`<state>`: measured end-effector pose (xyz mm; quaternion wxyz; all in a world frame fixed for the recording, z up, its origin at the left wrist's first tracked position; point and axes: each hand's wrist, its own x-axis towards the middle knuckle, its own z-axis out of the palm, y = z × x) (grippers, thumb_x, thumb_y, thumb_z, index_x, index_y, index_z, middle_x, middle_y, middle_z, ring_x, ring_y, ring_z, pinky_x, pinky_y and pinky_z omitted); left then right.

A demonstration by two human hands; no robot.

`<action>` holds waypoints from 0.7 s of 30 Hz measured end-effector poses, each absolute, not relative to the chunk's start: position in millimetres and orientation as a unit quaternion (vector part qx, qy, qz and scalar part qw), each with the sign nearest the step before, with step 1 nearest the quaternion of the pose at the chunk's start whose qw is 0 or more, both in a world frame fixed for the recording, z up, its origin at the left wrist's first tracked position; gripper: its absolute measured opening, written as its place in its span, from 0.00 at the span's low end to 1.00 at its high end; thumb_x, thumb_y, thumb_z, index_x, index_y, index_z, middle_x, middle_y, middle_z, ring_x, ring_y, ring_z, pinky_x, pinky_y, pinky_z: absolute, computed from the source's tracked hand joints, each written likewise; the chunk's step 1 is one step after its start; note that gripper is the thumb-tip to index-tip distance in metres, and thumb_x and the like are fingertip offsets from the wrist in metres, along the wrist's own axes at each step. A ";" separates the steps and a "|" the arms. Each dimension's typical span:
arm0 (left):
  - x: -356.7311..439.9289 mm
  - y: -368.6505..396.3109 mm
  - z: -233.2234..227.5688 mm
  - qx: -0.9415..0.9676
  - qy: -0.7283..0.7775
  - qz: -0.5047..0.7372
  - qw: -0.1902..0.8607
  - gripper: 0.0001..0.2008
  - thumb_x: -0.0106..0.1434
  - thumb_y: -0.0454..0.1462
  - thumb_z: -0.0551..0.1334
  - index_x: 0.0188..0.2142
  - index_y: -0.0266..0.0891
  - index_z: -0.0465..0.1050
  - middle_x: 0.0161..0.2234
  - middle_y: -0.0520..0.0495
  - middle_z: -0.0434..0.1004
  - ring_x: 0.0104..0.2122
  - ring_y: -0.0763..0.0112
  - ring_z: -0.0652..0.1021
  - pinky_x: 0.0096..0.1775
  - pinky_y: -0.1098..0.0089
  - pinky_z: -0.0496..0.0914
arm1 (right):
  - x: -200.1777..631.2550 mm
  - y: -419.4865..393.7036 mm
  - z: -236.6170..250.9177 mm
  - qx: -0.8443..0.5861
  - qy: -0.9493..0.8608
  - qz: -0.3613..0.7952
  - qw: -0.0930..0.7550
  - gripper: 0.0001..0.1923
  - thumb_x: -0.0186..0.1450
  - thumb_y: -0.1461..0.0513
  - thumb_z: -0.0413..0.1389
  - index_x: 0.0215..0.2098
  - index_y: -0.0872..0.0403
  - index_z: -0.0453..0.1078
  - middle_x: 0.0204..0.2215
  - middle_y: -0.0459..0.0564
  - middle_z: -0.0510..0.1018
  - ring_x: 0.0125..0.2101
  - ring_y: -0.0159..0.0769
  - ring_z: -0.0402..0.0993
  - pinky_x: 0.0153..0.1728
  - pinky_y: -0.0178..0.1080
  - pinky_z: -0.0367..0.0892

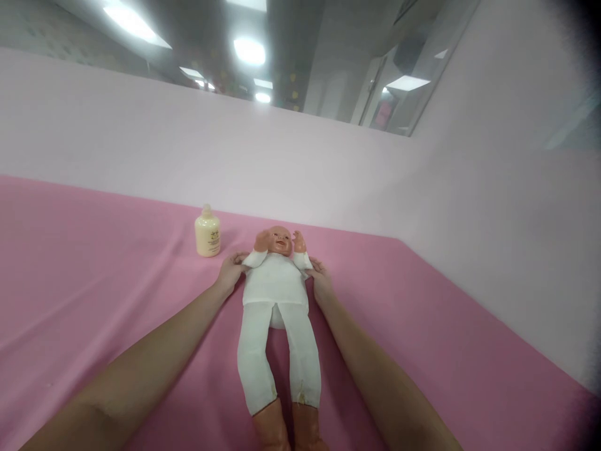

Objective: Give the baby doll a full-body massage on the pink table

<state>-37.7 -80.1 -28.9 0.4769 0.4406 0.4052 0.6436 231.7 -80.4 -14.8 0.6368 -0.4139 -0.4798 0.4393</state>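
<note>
A baby doll point(275, 294) in a white top and white trousers lies on its back on the pink cloth, head away from me, bare feet near the bottom edge. My left hand point(231, 270) rests against the doll's sleeve and side at shoulder height. On the opposite side my right hand point(320, 280) touches the other sleeve and side. Both of the doll's arms are raised beside its head. Whether my fingers grip the fabric or only press on it is not visible.
A small cream-coloured lotion bottle point(207, 233) stands upright on the pink cloth point(94, 275), left of the doll's head. Pale pink walls point(328, 169) enclose the surface at the back and right.
</note>
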 end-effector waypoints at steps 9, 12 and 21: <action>-31.3 -78.4 -26.8 0.453 0.406 0.648 0.458 0.08 0.43 0.35 0.62 0.27 0.39 0.70 0.30 0.46 0.79 0.37 0.61 0.79 0.47 0.55 0.72 | 236.2 -68.6 -24.6 -0.431 -0.478 0.458 0.613 0.11 0.46 0.60 0.60 0.26 0.49 0.64 0.29 0.45 0.78 0.38 0.39 0.78 0.47 0.47 0.71; -32.5 -80.8 -26.4 0.459 0.409 0.628 0.477 0.11 0.42 0.34 0.63 0.29 0.39 0.72 0.29 0.46 0.79 0.35 0.60 0.80 0.44 0.56 0.73 | 236.9 -68.6 -22.7 -0.442 -0.474 0.461 0.606 0.12 0.45 0.60 0.59 0.29 0.50 0.67 0.29 0.46 0.79 0.36 0.40 0.77 0.44 0.46 0.71; -32.2 -89.1 -19.6 0.465 0.390 0.627 0.489 0.16 0.43 0.34 0.64 0.35 0.38 0.74 0.33 0.46 0.81 0.35 0.61 0.80 0.39 0.61 0.74 | 229.6 -79.2 -16.5 -0.420 -0.482 0.473 0.607 0.15 0.51 0.59 0.59 0.38 0.50 0.69 0.38 0.48 0.81 0.39 0.40 0.78 0.41 0.44 0.72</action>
